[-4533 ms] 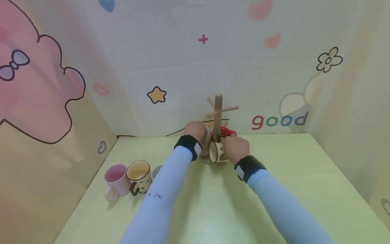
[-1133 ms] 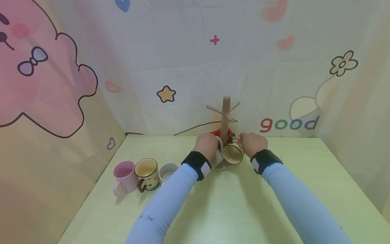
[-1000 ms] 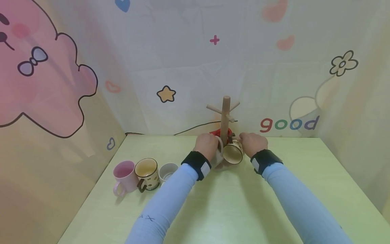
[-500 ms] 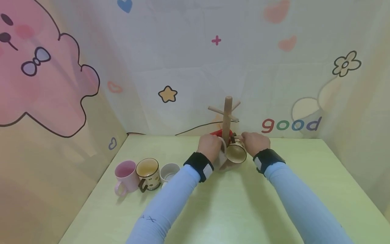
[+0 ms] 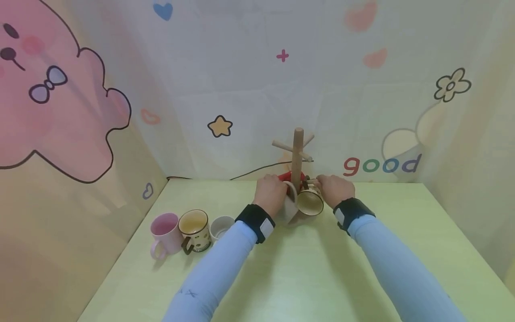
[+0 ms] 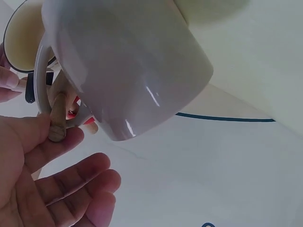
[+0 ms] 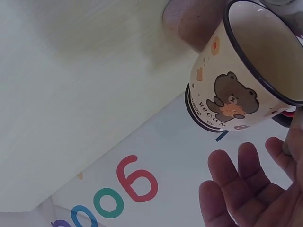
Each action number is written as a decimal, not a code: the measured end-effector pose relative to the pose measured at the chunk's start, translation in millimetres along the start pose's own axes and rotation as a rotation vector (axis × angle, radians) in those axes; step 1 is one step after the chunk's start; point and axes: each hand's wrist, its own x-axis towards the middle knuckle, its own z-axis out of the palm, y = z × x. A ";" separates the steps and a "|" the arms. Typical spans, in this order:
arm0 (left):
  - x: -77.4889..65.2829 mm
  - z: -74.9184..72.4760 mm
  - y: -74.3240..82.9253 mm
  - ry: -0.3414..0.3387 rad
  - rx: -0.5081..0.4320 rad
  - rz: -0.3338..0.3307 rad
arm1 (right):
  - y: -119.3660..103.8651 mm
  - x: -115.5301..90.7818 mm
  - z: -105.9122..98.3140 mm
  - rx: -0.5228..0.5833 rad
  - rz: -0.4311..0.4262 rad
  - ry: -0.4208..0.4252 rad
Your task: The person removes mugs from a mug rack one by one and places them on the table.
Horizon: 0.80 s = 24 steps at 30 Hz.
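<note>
The wooden mug rack (image 5: 296,172) stands by the far edge of the desk (image 5: 281,277), about midway along, its long post upright and its upper pegs fanning out to the sides. Lower down, a white mug (image 5: 290,210) hangs to the left, its body tipped; I cannot tell where its mouth points. On the other side a bear mug (image 5: 310,203) hangs with its axis aslant, mouth turned toward the near edge and a little downward. Something red (image 5: 286,176) shows behind the post.

From the head view I see mostly the back of the left hand (image 5: 270,193). The left wrist view gives its grip away: thumb and forefinger pinch the end of a peg (image 6: 57,118) that runs through the white mug's handle, the other fingers loosely bent. The right hand (image 5: 337,190) pinches the tip of the opposite peg, which passes through the bear mug's dark handle (image 5: 306,184); the left wrist view catches that too, whereas the right wrist view leaves the pinch unclear but shows the printed bear (image 7: 234,97) and the word BROWN, unreadable from above.

Near the desk's left edge, three more stand upright in a row: a pink mug (image 5: 166,235), a spotted mug (image 5: 199,239) and a pale cup (image 5: 220,227), the last partly covered by the left sleeve (image 5: 219,273).
</note>
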 end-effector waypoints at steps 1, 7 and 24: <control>-1.3 0.0 0.0 0.014 0.000 0.000 | 0.1 -0.6 -0.3 -0.003 -0.001 -0.002; -6.8 -1.0 -0.4 0.054 -0.018 -0.009 | 0.0 -2.5 -1.8 -0.021 -0.008 -0.010; -28.3 0.8 -9.4 -0.021 -0.125 -0.102 | 28.5 -19.8 15.7 -0.055 0.022 0.038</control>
